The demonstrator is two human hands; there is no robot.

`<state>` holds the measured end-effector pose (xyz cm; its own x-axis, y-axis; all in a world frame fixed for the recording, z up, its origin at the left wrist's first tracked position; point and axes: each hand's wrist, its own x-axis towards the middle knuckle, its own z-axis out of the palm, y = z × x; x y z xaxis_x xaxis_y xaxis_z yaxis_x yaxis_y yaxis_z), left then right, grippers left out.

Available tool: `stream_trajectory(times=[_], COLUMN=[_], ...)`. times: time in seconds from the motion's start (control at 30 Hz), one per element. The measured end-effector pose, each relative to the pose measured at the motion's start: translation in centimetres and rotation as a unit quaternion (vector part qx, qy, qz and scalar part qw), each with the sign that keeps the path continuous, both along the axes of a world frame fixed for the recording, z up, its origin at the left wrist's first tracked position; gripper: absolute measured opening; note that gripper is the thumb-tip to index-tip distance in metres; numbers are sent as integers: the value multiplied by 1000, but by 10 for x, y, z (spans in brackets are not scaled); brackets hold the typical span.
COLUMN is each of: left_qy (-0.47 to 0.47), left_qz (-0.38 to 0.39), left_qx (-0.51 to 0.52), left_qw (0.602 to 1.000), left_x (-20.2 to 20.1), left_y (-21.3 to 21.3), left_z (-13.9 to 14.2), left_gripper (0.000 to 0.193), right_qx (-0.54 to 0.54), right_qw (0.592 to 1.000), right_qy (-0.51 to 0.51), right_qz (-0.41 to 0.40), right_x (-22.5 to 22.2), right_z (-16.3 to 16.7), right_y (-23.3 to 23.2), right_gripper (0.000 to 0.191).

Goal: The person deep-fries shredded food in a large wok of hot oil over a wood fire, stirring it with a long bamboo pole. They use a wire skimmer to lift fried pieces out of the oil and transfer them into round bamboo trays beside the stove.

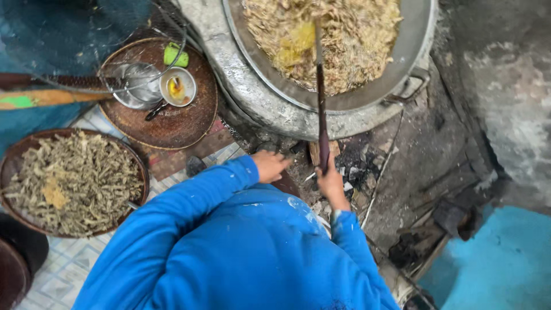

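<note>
My right hand (332, 182) grips the lower end of a long dark-handled stirring tool (321, 97); its far end is buried in pale shredded food (333, 34) in a big metal wok (410, 51). My left hand (270, 165) reaches down toward wood pieces (317, 152) at the mouth of the stove, fingers curled on or just above them; what it touches is not clear. Both arms wear blue sleeves.
The wok sits in a thick concrete stove ring (252, 92). At left, a round woven tray (172, 123) carries small metal bowls (178, 86). A brown basket (14, 155) of dried greenish strips lies lower left. Ash and debris (367, 172) spread below the stove.
</note>
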<state>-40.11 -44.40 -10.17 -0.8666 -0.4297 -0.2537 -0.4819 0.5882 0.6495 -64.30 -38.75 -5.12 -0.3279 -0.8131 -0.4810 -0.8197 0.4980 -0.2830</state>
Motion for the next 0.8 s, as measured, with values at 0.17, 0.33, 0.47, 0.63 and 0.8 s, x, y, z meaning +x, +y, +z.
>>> stream_trajectory(times=[0.17,0.33,0.47,0.63,0.8], left_qy=[-68,3,18,39,78], left_qz=[134,228,234,243,204], left_qx=[57,31,-24,-19,-2], left_qw=[987,973,972,969,976], left_x=[46,63,84,121,132], left_y=[20,33,38,52,65], left_z=[-5,-9,-14,-15,-15], left_gripper=[67,68,72,66,61], right_qx=[-45,-94,-77,-67,-57], right_qw=[997,988,985,988,896], right_qy=[-26,-90,-39,-108,-396], right_qz=[59,80,150,93,-191], right_x=[-6,20,50,84,95], right_z=[-5,-6,6,69,145], right_y=[-92,-119,-75,41,171], right_gripper=[90,89,93,89,76])
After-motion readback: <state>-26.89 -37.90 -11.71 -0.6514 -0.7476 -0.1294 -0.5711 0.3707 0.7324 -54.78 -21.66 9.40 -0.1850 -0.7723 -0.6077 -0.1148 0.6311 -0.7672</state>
